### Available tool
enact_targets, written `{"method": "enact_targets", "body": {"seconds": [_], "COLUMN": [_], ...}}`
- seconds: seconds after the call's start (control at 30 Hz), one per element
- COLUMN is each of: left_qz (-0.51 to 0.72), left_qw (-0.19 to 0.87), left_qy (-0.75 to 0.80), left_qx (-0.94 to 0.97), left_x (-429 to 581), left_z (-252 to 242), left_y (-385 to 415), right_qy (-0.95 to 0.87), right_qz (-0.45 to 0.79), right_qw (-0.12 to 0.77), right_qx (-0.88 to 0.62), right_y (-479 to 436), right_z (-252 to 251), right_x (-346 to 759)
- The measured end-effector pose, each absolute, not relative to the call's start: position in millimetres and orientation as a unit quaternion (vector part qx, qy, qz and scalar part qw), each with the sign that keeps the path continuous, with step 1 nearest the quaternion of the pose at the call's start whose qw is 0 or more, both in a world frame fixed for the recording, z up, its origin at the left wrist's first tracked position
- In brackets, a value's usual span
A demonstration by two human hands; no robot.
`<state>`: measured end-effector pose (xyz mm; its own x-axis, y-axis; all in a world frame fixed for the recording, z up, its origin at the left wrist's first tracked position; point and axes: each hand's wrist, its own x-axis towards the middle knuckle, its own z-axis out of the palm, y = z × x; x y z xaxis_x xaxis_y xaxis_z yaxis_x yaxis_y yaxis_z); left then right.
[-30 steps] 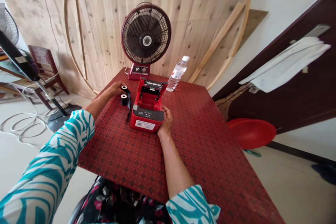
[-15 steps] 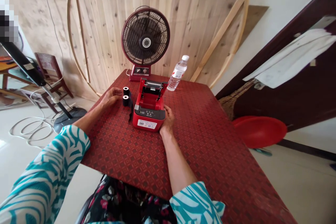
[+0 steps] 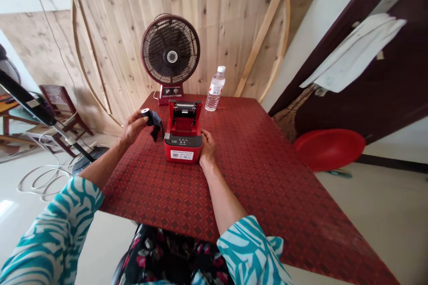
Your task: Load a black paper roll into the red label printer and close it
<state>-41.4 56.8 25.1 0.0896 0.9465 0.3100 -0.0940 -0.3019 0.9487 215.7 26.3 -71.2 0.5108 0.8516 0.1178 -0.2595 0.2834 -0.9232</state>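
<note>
A small red printer (image 3: 183,136) with its lid raised sits on the red patterned table (image 3: 254,160). My right hand (image 3: 207,147) rests against the printer's right side, fingers curled on its edge. My left hand (image 3: 133,127) is lifted just left of the printer and grips a black ribbon roll (image 3: 152,120) with white cores; a loose black strip hangs from it above the table.
A dark red table fan (image 3: 170,55) stands behind the printer, with a water bottle (image 3: 214,89) to its right. A round wooden board leans on the wall. A red basin (image 3: 329,147) lies on the floor right; a chair and cables are left.
My left hand closed on the black ribbon roll that lay on the table and lifted it beside the printer. My right hand stayed on the printer. The view shifted.
</note>
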Motion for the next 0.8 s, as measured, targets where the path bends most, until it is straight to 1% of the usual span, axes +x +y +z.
{"method": "enact_targets", "body": {"seconds": [0.03, 0.1, 0.2, 0.27, 0.37, 0.43, 0.53, 0.6, 0.67, 0.73, 0.8], "left_qz": [0.559, 0.506, 0.366, 0.281, 0.178, 0.097, -0.023, -0.056, -0.051, -0.018, 0.045], "left_qw": [0.467, 0.47, 0.445, 0.399, 0.3, 0.236, 0.17, 0.134, 0.117, 0.148, 0.215], "left_qy": [0.352, 0.345, 0.363, 0.364, 0.359, 0.366, 0.378, 0.392, 0.416, 0.418, 0.399], "left_qx": [0.588, 0.635, 0.732, 0.793, 0.866, 0.895, 0.91, 0.908, 0.901, 0.896, 0.89], "left_x": [-38.4, -26.8, 0.3, 19.5, 43.0, 54.6, 69.0, 76.8, 80.9, 79.2, 71.5], "left_z": [35.4, 54.0, 71.8, 77.5, 82.1, 84.2, 84.9, 83.4, 81.8, 80.9, 80.6], "left_y": [54.1, 49.5, 48.3, 53.0, 65.7, 74.8, 85.0, 88.5, 89.6, 88.3, 83.9], "right_qy": [-0.32, -0.32, -0.329, -0.336, -0.34, -0.34, -0.34, -0.343, -0.349, -0.35, -0.344], "right_qz": [0.377, 0.375, 0.37, 0.366, 0.36, 0.362, 0.368, 0.367, 0.364, 0.361, 0.357], "right_qw": [0.736, 0.739, 0.74, 0.738, 0.734, 0.729, 0.721, 0.721, 0.722, 0.723, 0.723], "right_qx": [-0.463, -0.459, -0.455, -0.456, -0.464, -0.471, -0.479, -0.478, -0.473, -0.474, -0.482], "right_y": [26.5, 26.9, 27.3, 27.5, 27.8, 27.8, 27.9, 28.1, 28.1, 27.9, 27.6], "right_z": [-71.2, -70.8, -69.8, -69.1, -67.6, -66.4, -64.8, -64.3, -64.1, -63.4, -62.5], "right_x": [215.5, 215.2, 214.3, 213.3, 211.8, 211.3, 211.7, 212.5, 213.1, 213.1, 212.4]}}
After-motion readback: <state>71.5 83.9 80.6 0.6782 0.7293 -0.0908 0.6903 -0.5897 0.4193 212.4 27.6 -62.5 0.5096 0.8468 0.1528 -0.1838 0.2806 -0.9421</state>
